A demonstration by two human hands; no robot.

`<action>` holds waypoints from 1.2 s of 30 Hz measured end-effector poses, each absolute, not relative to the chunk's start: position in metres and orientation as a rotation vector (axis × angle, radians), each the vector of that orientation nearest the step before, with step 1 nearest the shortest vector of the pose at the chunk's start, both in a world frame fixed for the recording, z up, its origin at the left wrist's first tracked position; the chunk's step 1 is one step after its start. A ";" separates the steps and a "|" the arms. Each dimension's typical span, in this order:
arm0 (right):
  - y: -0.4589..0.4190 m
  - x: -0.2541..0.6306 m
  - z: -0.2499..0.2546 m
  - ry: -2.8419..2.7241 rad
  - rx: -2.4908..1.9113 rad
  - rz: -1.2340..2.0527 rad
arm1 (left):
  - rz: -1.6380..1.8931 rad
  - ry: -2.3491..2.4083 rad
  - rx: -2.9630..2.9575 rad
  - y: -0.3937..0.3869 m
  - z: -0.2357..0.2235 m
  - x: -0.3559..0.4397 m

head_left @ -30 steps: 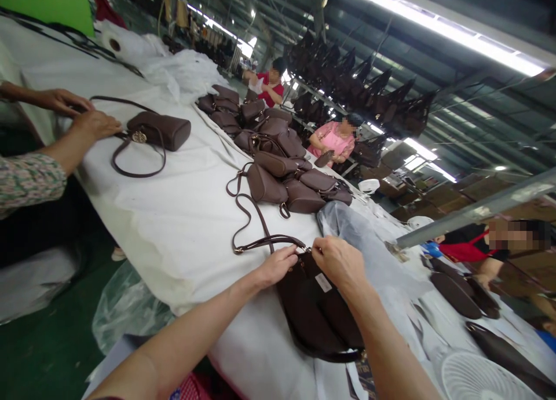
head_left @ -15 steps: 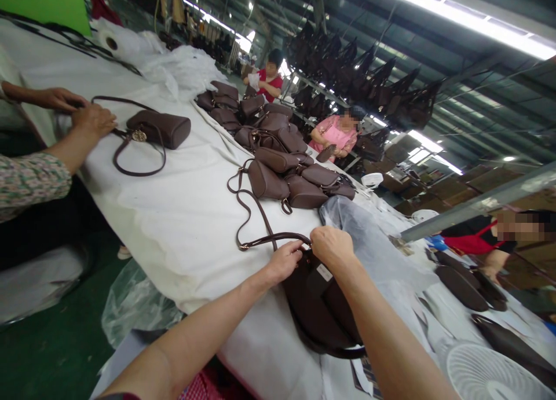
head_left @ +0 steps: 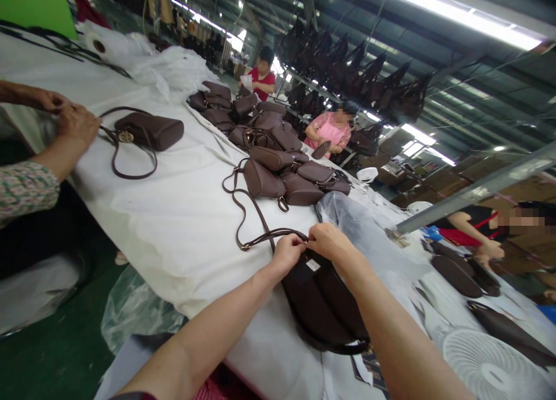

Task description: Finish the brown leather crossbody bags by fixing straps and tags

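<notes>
A: Where is the brown bag (head_left: 321, 307)?

B: It lies on the white table (head_left: 174, 232), on the near side, a bit right of the middle. Its top end points far and its round bottom points near.

A: How is the left hand (head_left: 290, 254)?

B: Its arm reaches in from the near left and slants up to the right. The back of the hand faces up. The thumb and fingers bend in and pinch the top end of the bag.

A: And the right hand (head_left: 330, 242)?

B: That arm comes from the near right and slants left, over the right side of the bag. The knuckles are up and the fingers curl down in a tight bunch. They grip the bag's top end too.

A: Do they squeeze the edge or the strap (head_left: 268, 235)?

B: I can't tell. The fingers hide it. The hands are side by side, tips almost meeting. The strap loops out to the left of them, and a long part runs far, to the pile of bags (head_left: 264, 180).

A: What else is close?

B: A white tag (head_left: 313, 265) is on the bag, just below the hands. Clear plastic (head_left: 373, 243) lies to the right, and a white fan (head_left: 495, 368) is at the near right.
</notes>
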State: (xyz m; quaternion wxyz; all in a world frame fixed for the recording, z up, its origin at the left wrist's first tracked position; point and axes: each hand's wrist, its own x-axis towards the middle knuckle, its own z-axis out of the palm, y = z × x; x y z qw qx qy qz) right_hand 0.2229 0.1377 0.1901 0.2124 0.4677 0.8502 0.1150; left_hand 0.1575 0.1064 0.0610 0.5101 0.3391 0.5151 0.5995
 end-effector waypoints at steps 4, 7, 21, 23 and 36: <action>0.140 0.243 0.189 2.619 1.300 0.061 | 1.450 1.379 1.353 0.088 0.069 0.125; 0.139 0.253 0.183 2.749 1.248 -0.037 | 1.523 1.340 1.439 0.081 0.080 0.107; 0.134 0.251 0.173 2.802 1.269 0.003 | 1.572 0.876 0.929 0.104 0.075 0.129; 0.136 0.251 0.173 2.818 1.286 -0.036 | 1.592 0.853 0.889 0.105 0.071 0.133; 0.143 0.255 0.176 2.798 1.317 -0.124 | 1.714 0.994 1.066 0.109 0.065 0.146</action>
